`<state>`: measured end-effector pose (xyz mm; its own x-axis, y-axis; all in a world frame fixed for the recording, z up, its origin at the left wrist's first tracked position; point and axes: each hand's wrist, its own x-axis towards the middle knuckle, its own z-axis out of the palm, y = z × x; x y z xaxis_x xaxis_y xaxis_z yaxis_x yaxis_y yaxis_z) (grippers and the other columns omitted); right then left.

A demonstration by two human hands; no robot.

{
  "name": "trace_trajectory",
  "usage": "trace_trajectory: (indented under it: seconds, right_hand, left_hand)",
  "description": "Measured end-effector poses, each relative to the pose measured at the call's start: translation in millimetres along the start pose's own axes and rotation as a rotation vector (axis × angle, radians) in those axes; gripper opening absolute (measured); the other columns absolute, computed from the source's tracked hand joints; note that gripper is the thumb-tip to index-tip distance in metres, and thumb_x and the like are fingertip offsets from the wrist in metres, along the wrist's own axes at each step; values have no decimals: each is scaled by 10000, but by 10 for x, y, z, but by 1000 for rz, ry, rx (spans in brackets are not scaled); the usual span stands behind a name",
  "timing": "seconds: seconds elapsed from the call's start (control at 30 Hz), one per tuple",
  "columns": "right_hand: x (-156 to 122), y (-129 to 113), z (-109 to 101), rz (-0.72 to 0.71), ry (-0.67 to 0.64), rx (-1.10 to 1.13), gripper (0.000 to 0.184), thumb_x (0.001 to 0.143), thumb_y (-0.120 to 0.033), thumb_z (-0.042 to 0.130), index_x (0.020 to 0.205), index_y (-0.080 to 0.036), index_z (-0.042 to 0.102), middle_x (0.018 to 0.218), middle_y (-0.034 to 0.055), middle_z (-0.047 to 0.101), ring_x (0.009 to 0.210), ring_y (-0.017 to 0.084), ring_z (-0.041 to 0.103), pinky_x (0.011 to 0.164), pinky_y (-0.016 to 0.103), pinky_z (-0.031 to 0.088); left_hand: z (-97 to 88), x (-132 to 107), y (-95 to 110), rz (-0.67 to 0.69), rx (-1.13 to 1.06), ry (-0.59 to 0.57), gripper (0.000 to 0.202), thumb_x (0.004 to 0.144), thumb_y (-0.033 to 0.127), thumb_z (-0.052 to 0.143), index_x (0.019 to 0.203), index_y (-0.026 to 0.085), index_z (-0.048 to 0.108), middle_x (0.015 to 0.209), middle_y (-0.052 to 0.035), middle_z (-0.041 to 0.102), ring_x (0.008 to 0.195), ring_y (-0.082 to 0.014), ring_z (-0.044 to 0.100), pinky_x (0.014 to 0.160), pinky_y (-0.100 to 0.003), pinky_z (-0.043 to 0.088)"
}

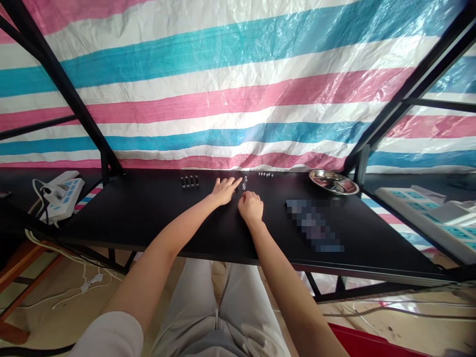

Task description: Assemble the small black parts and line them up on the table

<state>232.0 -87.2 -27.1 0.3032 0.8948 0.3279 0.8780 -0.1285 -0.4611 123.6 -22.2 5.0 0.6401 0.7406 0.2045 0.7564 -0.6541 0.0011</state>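
My left hand (pixel 224 191) rests low over the black table, palm down. Its fingers are spread and the index finger points toward a few small clear pieces (pixel 244 183). My right hand (pixel 251 206) is just in front of those pieces with its fingers curled in; whatever it may hold is hidden. Left of my hands, several small dark cylinders with pale ends (pixel 190 182) stand in a row. Several thin shiny metal pieces (pixel 265 174) are lined up near the back edge, right of my hands. These small parts are too tiny to name surely.
A round shiny metal dish (pixel 323 186) sits at the back right of the black table (pixel 148 198). A blurred-out dark blue object (pixel 314 225) lies before it. Power strips (pixel 69 198) with cables flank the table. Black frame bars and a striped sheet (pixel 230 99) stand behind.
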Motion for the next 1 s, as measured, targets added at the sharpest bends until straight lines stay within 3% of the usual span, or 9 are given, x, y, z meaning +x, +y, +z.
trace_trajectory:
  seconds: [0.17,0.33,0.5,0.63,0.8,1.0]
  right_hand:
    - [4,1,32,11,-16,-36,294,806,-183,394,1002,-125,605,1042,168,574,1006,286,477,804,408,359]
    - [26,13,119,24,-19,-57,396,841,-254,385,1188,-145,542,1241,174,495,1159,314,378,907,503,291]
    - [73,-1,207,38,-96,-127,475,892,-359,308,1311,-177,437,1388,156,367,1302,324,218,981,606,151]
    - [123,-30,238,49,-198,-156,522,906,-411,256,1362,-182,365,1434,142,297,1331,327,162,999,621,100]
    - [165,-48,263,76,-274,-166,579,904,-459,215,1399,-168,289,1469,116,228,1345,315,135,1028,597,68]
    - [172,-46,269,81,-304,-179,604,901,-472,194,1412,-154,250,1480,110,196,1354,303,108,1038,585,50]
  left_hand:
    - [122,52,18,-85,0,66,409,870,165,390,1269,234,453,1117,-80,534,958,-214,512,880,-401,318]
    - [186,12,-26,-107,-18,193,196,853,173,455,961,192,618,993,-68,570,908,-204,522,840,-380,311]
    - [216,-176,-100,-204,-109,255,137,848,211,488,887,201,619,966,-53,587,902,-189,534,839,-371,312]
    - [139,-387,-204,-305,-212,368,86,816,237,543,861,203,608,952,-32,602,893,-170,553,819,-339,341]
    - [65,-603,-249,-398,-386,554,44,777,205,567,812,180,573,888,-11,614,692,-108,558,761,-297,398]
    - [68,-705,-227,-343,-505,653,37,760,202,563,787,182,548,872,-21,608,661,-99,559,754,-285,439]
